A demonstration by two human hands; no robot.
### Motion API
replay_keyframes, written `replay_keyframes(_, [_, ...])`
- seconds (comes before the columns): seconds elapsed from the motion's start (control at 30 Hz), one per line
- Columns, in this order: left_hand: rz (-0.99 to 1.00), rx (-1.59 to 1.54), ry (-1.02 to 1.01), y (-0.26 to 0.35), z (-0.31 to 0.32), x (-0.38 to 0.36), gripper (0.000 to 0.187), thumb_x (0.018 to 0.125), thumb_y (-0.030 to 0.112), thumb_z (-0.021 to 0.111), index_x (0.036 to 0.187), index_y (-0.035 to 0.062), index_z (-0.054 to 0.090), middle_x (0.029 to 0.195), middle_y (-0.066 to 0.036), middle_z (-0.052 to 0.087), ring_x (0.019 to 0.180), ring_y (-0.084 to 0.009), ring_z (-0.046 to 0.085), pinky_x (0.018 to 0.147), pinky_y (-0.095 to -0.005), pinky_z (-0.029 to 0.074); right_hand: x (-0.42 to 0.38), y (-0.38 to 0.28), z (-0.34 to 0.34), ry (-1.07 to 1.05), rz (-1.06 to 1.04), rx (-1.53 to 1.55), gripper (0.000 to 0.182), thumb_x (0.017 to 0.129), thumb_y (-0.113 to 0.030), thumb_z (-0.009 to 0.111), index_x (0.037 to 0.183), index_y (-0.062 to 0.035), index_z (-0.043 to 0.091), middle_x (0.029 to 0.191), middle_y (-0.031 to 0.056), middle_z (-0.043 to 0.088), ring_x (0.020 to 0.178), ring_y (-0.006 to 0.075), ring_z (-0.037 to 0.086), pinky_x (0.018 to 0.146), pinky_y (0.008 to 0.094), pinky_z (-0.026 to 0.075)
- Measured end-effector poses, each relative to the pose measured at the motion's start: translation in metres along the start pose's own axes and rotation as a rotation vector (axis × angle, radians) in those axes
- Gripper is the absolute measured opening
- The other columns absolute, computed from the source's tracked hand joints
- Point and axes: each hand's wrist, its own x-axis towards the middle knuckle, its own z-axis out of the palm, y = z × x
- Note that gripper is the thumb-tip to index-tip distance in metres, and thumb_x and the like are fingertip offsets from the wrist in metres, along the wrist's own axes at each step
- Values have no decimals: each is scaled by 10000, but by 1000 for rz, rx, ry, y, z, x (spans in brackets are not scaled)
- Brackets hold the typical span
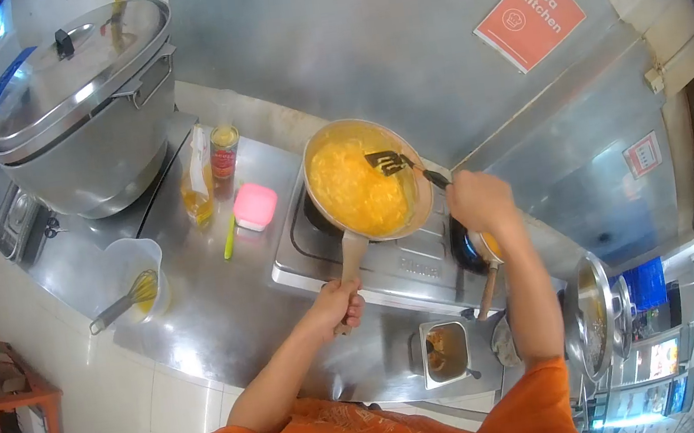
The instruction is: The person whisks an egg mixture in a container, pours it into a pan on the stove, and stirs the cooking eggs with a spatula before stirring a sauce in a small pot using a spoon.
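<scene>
My left hand (340,307) is wrapped round the light handle of a frying pan (427,197), which sits over the left side of a steel gas stove (354,272). Yellow egg (357,189), soft and lumpy, covers the pan's bottom. My right hand (481,199) grips the handle of a black slotted spatula (385,161), whose head rests in the egg at the pan's upper right. Below my right hand, a smaller pan (484,248) with something yellow in it is on the right burner, where a blue flame shows. My right hand and forearm hide part of it.
A large lidded steel pot (94,123) stands at the upper left. Left of the stove are a pink-lidded box (255,206), an oil bottle (197,192), a tin (223,156), and a jug (154,281) with a whisk (123,300). In front sits a metal container (448,361).
</scene>
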Motion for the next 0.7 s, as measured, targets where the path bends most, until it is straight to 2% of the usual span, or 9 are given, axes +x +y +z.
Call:
replay_keyframes(0.1, [-8,-14,-4,-1,0,0,143,926,223,467,854,119,402,615,29,366,487,-65,329,386,-221,271,-38,-20,-44,-95,-128,-12,281,823,-220,478,744,-20,659,782,227,641,741,382,637,684,453,502])
replay_keyframes(0.17, [-10,-17,-4,-1,0,0,140,927,224,466,856,121,403,620,30,367,487,-64,326,387,-220,270,-55,-42,-42,-178,-318,-55,254,802,-220,507,732,-25,656,742,197,647,701,363,643,659,447,503])
replay_keyframes(0.23, [-16,-7,-10,-1,0,0,148,933,236,466,856,126,403,624,32,362,487,-61,323,387,-217,268,-65,-70,-14,-137,-341,-61,220,790,-199,530,726,-21,643,699,157,654,673,318,660,600,419,515])
replay_keyframes(0.3, [-22,-12,-3,-1,0,-1,154,937,240,464,852,127,402,624,32,358,487,-60,320,387,-215,266,-64,-97,26,-89,-366,-135,257,773,-167,552,879,51,638,673,139,657,639,251,672,520,370,515])
replay_keyframes(0.33, [-25,-18,3,-1,1,-2,161,940,245,462,848,128,401,625,32,355,487,-58,318,386,-214,264,-63,-109,48,-87,-367,-134,257,773,-167,552,879,51,638,673,139,657,639,251,672,520,370,515])
replay_keyframes(0.4, [11,-14,7,-4,0,0,157,940,244,460,853,128,402,627,32,352,487,-58,315,385,-213,262,-57,-128,88,51,-217,-151,428,763,-143,565,1059,165,548,669,126,657,599,201,668,460,310,501])
replay_keyframes(0.5, [38,-10,11,-5,-2,2,145,939,239,459,871,123,405,631,31,350,488,-58,311,383,-213,261,-34,-136,131,167,-183,-191,555,760,-158,573,1150,220,457,668,121,657,570,178,660,435,279,486])
replay_keyframes(0.63, [9,-2,54,0,5,-6,138,933,230,463,908,105,409,631,30,347,489,-62,313,383,-213,264,-5,-137,122,3,-110,-219,595,772,-161,584,1171,245,411,759,169,656,636,212,666,516,292,528])
replay_keyframes(0.7, [17,8,38,-2,2,-2,140,930,227,468,909,102,409,629,30,350,490,-63,316,384,-216,266,10,-118,112,25,-115,-178,523,777,-154,566,1179,168,472,777,138,674,695,209,676,536,330,527])
